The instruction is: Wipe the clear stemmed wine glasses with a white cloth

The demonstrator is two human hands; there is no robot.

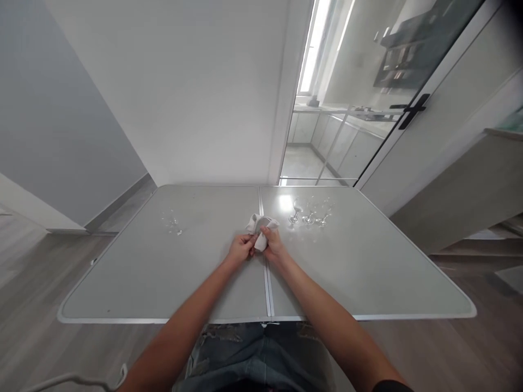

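A white cloth [261, 242] is bunched between my hands, just above the seam in the table's middle. In its folds a rounded, see-through shape looks like the bowl of a stemmed glass [265, 222]; most of it is covered. My left hand [242, 247] is closed, its fingers pinched low at the left side, seemingly on the stem, which is hidden. With the thumb on top, my right hand [273, 244] is closed on the cloth around the bowl. To the right stand three clear stemmed glasses [309, 219].
More clear glassware [172, 223], hard to make out, is on the left half of the grey folding table [131, 272]. A white wall [204, 98] borders the far edge. Beyond, at right, is a glazed door with a black handle [413, 111]. A white cable [73, 377] hangs lower left.
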